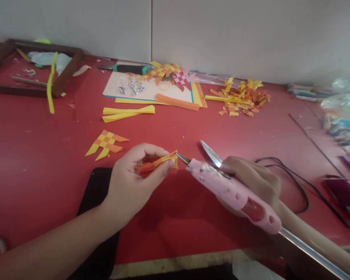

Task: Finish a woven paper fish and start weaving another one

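Note:
My left hand (pixel 135 177) pinches a small woven piece of orange and yellow paper (pixel 160 160) between thumb and fingers, seen nearly edge-on. My right hand (pixel 252 181) is wrapped round a pink hot glue gun (pixel 218 182) with a clear glue stick (pixel 315 249) out of its back end. The gun's metal nozzle (pixel 183 158) meets the upper right edge of the paper piece. Scissor blades (pixel 210 153) show just beyond my right hand; their handles are hidden. A finished-looking woven paper fish (pixel 106 144) lies left of my left hand.
A black phone (pixel 97 186) lies under my left forearm. Yellow strips (pixel 128 112), an orange strip (pixel 177 102), paper sheets (pixel 151 91), a cutter (pixel 131 69) and a scrap heap (pixel 242 97) lie farther back. A wooden frame (pixel 26 91) stands left; a black cord (pixel 305 190) runs right.

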Demonstrator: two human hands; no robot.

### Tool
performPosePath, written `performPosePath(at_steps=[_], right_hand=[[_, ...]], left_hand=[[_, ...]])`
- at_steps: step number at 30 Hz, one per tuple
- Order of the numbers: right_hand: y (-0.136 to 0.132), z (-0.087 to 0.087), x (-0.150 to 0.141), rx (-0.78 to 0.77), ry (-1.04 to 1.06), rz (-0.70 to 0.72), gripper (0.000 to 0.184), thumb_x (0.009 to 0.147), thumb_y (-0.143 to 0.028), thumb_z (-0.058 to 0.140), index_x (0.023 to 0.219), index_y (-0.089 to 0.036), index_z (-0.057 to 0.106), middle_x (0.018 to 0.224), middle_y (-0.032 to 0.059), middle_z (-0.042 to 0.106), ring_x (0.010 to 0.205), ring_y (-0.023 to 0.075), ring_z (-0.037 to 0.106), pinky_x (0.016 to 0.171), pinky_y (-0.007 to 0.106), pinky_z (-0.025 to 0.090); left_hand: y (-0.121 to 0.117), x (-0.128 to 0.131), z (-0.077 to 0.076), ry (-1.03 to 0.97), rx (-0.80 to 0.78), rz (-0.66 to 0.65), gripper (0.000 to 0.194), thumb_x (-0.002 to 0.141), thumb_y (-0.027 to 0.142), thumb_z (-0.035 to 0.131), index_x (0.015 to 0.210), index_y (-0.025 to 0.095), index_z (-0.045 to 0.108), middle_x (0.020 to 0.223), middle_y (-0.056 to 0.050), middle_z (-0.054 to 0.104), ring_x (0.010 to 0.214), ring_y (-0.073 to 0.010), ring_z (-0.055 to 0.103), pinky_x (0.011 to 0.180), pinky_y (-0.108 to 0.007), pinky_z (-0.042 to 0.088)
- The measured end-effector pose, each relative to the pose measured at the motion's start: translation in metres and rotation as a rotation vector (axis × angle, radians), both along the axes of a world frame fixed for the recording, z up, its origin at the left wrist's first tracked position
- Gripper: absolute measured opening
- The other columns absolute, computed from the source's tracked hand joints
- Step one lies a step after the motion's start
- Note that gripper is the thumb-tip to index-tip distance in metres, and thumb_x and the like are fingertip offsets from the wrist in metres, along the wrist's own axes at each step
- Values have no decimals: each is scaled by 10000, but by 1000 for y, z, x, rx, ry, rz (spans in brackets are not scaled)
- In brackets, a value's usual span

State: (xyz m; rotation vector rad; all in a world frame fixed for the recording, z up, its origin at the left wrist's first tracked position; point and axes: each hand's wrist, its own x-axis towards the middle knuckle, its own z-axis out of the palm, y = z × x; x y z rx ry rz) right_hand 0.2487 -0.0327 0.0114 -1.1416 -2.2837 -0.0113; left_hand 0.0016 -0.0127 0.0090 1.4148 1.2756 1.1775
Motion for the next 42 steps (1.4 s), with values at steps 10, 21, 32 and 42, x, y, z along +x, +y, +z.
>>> performPosePath(at_steps=[10, 21, 32, 42], right_hand=[[0, 1, 0, -18, 4, 0, 31, 898, -145, 552, 901, -174, 561, 681, 6, 577, 574, 100, 520, 524, 236, 395], [3, 15, 0, -12, -62, -57, 65, 912, -184, 527, 954, -233, 526, 686, 17, 590, 560, 149, 549, 510, 290, 392], [102, 3, 169, 168, -457, 108, 230, 891, -337, 441, 878, -247, 652, 679, 32, 673, 578, 193, 580, 507, 352, 349], [99, 8, 32, -144, -294, -33, 107, 891, -254, 607, 912, -220, 706, 801, 12, 745, 678, 158, 669, 566, 279, 458]], left_hand=[[-1, -1, 0, 27, 24, 2, 85, 808, 190, 736, 834, 236, 670, 783, 43, 721, 708, -92, 687, 636, -139, 545], [-1, -2, -3, -42, -24, -22, 53, 825, 230, 734, 839, 243, 684, 816, 25, 717, 759, -116, 686, 694, -184, 554], [4, -4, -9, -154, -209, -52, 141, 835, 353, 716, 816, 222, 668, 732, 16, 680, 634, -113, 635, 576, -198, 525], [7, -3, -10, -234, -303, -79, 164, 796, 343, 756, 792, 209, 661, 711, 23, 635, 605, -98, 591, 551, -189, 485]])
